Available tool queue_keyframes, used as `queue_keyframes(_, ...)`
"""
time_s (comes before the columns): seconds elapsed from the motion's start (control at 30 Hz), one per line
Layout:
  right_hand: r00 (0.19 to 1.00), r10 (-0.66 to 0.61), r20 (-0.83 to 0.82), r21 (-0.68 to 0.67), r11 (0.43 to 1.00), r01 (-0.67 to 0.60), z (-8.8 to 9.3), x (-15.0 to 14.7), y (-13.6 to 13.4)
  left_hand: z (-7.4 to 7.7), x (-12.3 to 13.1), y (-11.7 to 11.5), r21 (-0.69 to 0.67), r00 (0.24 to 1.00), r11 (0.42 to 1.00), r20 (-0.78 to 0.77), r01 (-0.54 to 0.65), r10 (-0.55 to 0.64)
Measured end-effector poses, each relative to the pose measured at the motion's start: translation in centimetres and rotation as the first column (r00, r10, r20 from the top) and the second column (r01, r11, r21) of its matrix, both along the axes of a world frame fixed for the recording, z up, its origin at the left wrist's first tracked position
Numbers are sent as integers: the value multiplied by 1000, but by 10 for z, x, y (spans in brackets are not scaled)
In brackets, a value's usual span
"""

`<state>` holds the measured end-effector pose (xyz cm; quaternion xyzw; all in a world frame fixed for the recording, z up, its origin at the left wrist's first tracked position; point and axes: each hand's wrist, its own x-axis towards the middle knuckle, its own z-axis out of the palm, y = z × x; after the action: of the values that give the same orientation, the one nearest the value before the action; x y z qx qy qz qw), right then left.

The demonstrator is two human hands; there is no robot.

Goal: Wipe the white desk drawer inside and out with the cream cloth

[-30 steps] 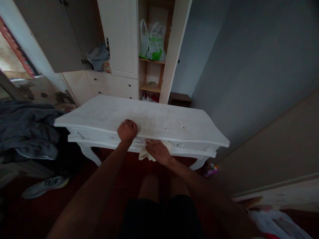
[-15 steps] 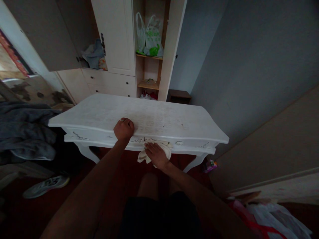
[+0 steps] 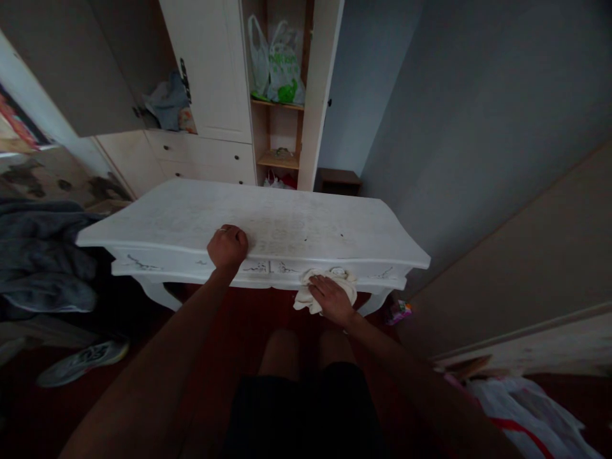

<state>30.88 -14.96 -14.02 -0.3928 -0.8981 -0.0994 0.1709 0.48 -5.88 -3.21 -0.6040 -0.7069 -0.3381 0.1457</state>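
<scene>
A white dressing table (image 3: 268, 204) with curved legs and carved drawer fronts stands before me, its top marked with grey smudges. My left hand (image 3: 228, 247) is closed in a fist and rests on the top near the front edge; a ring shows on one finger. With my right hand (image 3: 332, 298) I press a cream-coloured cloth (image 3: 348, 285) against the drawer front, right of the middle carving. Part of the cloth hangs below the fingers. The cloth lies just under the round drawer knob (image 3: 338, 271) and hides part of the front there.
Behind the table is a white wardrobe (image 3: 210, 76) with open doors and a plastic bag (image 3: 284, 70) on a shelf. Grey clothing (image 3: 43, 255) is heaped at the left, above a shoe (image 3: 83, 363). Plastic bags (image 3: 530, 408) lie at the lower right, beside the wall.
My right hand has slid the cloth to the right along the drawer front, uncovering the middle carving. My left fist stays on the table top. The view has shifted slightly.
</scene>
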Motion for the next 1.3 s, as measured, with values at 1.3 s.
queue_keyframes(1.3, 874, -303, -380, 139, 915, 378, 27, 148, -24, 6, 3, -3, -34, 999, 999, 24, -20, 21)
